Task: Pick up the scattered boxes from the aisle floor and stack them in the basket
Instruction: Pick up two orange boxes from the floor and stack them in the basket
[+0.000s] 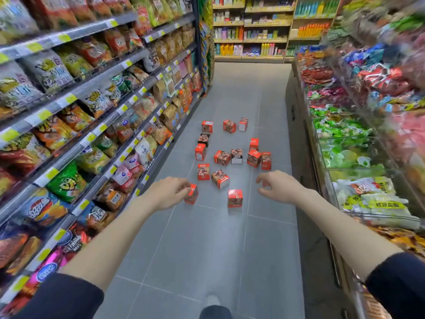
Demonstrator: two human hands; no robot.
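Gathering looks barely begun: the boxes lie scattered on the floor just beyond both hands, and no basket is in view. The left hand curls its fingers at the left box; I cannot tell whether it pinches it or merely overlaps it. The right hand hangs loosely curled and empty, well apart from the left. The next move likely calls for stooping to the middle box between the hands
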